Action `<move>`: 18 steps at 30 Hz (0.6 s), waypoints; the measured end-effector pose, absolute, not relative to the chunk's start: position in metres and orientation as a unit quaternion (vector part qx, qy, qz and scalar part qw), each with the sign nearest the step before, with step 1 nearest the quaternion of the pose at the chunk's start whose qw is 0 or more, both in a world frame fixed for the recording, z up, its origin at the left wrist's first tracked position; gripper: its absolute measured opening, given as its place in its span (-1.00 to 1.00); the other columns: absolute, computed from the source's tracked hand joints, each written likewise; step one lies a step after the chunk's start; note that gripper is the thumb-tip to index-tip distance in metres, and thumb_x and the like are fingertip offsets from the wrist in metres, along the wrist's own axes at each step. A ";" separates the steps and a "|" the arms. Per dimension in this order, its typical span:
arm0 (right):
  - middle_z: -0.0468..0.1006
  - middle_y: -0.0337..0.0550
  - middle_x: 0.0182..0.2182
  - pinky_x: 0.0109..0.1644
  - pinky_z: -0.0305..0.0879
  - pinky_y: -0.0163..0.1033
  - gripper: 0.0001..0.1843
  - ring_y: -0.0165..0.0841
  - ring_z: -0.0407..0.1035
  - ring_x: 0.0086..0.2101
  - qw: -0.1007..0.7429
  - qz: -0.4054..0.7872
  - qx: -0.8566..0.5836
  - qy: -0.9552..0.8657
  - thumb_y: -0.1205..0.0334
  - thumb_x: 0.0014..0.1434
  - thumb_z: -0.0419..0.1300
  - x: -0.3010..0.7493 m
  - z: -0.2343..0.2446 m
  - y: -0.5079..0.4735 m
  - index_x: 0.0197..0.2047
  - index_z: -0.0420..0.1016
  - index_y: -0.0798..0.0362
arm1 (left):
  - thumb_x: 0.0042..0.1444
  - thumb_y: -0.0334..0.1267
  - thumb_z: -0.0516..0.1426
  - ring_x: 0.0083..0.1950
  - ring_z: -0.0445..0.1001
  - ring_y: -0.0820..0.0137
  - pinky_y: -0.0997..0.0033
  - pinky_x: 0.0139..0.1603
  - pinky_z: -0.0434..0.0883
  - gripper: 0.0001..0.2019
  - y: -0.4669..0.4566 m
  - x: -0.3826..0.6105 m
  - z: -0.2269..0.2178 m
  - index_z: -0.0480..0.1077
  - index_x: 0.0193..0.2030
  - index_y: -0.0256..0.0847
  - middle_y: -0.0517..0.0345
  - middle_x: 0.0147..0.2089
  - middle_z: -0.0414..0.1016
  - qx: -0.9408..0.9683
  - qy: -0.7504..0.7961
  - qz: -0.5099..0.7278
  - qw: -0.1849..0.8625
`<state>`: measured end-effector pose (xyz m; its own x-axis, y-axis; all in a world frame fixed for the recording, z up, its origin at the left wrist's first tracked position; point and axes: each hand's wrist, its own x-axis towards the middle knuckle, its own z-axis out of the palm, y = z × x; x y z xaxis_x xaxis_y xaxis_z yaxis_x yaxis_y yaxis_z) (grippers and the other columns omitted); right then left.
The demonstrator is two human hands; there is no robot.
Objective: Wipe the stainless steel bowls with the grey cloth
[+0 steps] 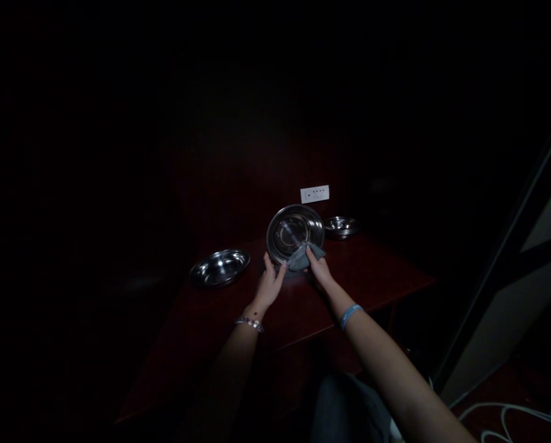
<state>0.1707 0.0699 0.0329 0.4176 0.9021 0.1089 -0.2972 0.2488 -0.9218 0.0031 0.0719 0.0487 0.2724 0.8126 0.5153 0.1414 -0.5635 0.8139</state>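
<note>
A round shiny metal bowl is tilted up above the table, its inside facing me. My left hand grips its lower left rim, thumb at the front and fingers partly hidden behind. In my right hand is a grey cloth, pinched under the thumb and lying over the bowl's lower right rim. Most fingers of that hand are hidden by the cloth and bowl. Another metal bowl rests on the table to the left. Farther back on the right sits a smaller-looking stack of metal bowls.
The dark red table runs to a front edge just below my forearms. A white socket panel is on the wall behind. White cables lie on the floor at the lower right, beside a dark-framed panel. The surroundings are very dark.
</note>
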 end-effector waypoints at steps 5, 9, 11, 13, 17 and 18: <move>0.61 -0.10 -0.05 -0.10 0.53 -0.17 -0.47 -0.22 0.51 -0.06 0.696 0.470 -0.417 -0.348 -0.14 0.10 0.28 0.166 0.037 0.065 0.05 0.46 -0.01 | 0.26 -0.02 0.04 0.37 0.27 0.20 0.14 0.38 0.17 -0.22 0.078 0.005 0.043 -0.22 0.44 -0.38 -0.30 0.35 0.26 0.716 0.341 0.513 0.329; 0.63 -0.12 -0.10 -0.05 0.52 -0.10 -0.52 -0.21 0.52 -0.06 0.661 0.517 -0.399 -0.370 -0.08 0.07 0.34 0.162 0.033 0.065 0.00 0.49 -0.03 | 0.25 -0.06 0.06 0.32 0.33 0.22 0.20 0.35 0.22 -0.26 0.079 0.007 0.048 -0.13 0.43 -0.36 -0.26 0.31 0.33 0.701 0.342 0.545 0.308; 0.65 -0.12 -0.12 -0.07 0.53 -0.08 -0.53 -0.20 0.53 -0.08 0.647 0.522 -0.397 -0.388 -0.07 0.05 0.36 0.162 0.031 0.066 -0.02 0.51 -0.02 | 0.26 -0.07 0.05 0.25 0.42 0.23 0.24 0.28 0.30 -0.33 0.081 0.006 0.050 -0.03 0.40 -0.35 -0.24 0.26 0.39 0.686 0.355 0.565 0.289; 0.66 -0.12 -0.15 -0.09 0.53 -0.07 -0.53 -0.20 0.55 -0.12 0.645 0.509 -0.409 -0.397 -0.05 0.03 0.37 0.164 0.031 0.068 -0.04 0.53 -0.01 | 0.28 -0.09 0.01 0.13 0.50 0.24 0.27 0.17 0.39 -0.42 0.083 0.002 0.053 0.09 0.36 -0.33 -0.20 0.15 0.48 0.675 0.376 0.578 0.263; 0.67 -0.15 -0.16 0.05 0.45 -0.09 -0.63 -0.21 0.53 -0.10 0.701 0.386 -0.458 -0.387 0.09 -0.03 0.36 0.175 0.031 0.072 -0.13 0.58 0.01 | 0.29 -0.09 -0.01 -0.13 0.58 0.23 0.30 -0.07 0.45 -0.55 0.084 -0.010 0.056 0.34 0.21 -0.26 -0.07 -0.12 0.61 0.681 0.439 0.563 0.163; 0.67 -0.15 -0.17 0.08 0.42 -0.11 -0.68 -0.20 0.53 -0.09 0.711 0.348 -0.477 -0.382 0.11 -0.03 0.35 0.179 0.030 0.073 -0.18 0.60 0.03 | 0.28 -0.08 0.00 -0.19 0.58 0.23 0.30 -0.11 0.45 -0.57 0.083 -0.012 0.057 0.39 0.16 -0.25 -0.03 -0.20 0.62 0.685 0.451 0.555 0.136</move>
